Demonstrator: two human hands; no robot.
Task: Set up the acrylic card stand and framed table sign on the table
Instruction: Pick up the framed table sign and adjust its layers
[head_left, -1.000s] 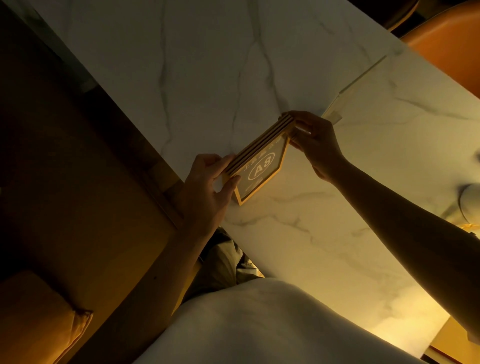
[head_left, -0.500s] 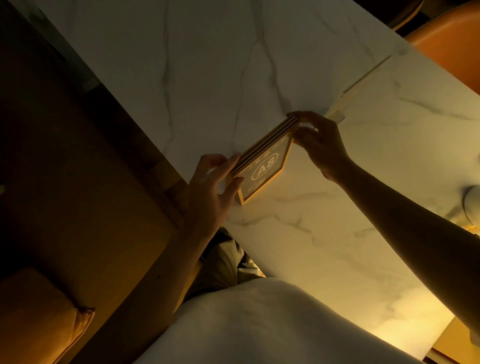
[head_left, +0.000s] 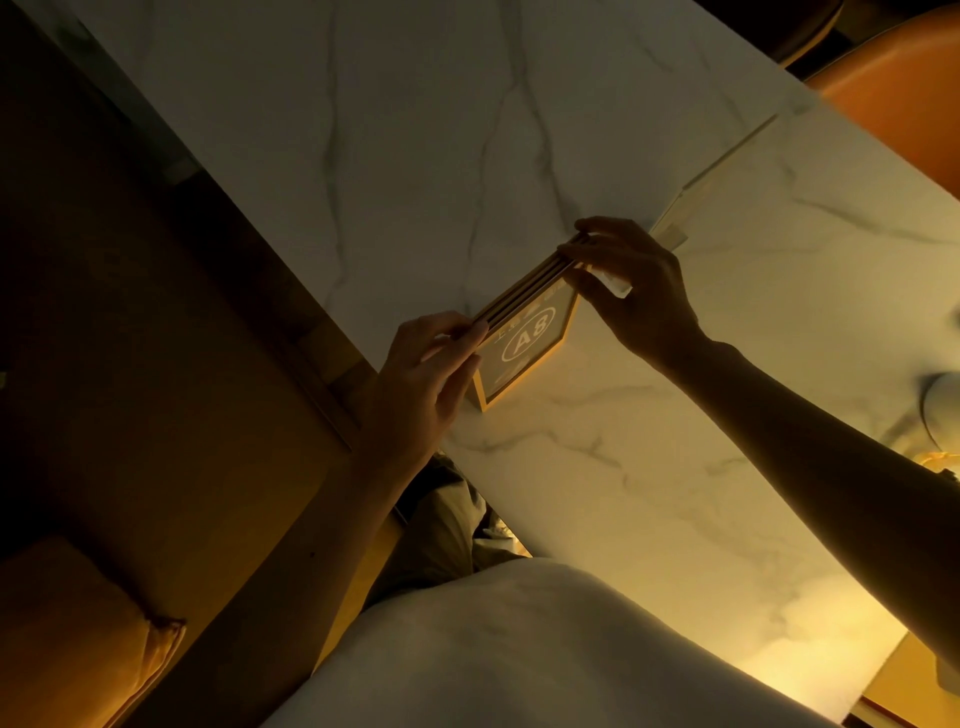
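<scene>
The framed table sign (head_left: 524, 345) has a gold frame and a dark face marked "A8". It stands upright on the white marble table (head_left: 395, 156), seen from above. My left hand (head_left: 421, 384) pinches its near left end. My right hand (head_left: 631, 291) grips its far right end from above. Just behind my right hand the clear acrylic card stand (head_left: 711, 182) stands on the table, thin and nearly edge-on, partly hidden by my fingers.
The table's left edge runs diagonally beside a wooden bench (head_left: 130, 364) with a yellow cushion (head_left: 78, 639). An orange chair (head_left: 904, 88) is at the top right. A pale round object (head_left: 943, 415) sits at the right edge. My white garment fills the bottom.
Both hands have shifted the sign slightly to the right and farther onto the table. My left fingers have stretched out along the frame's top edge.
</scene>
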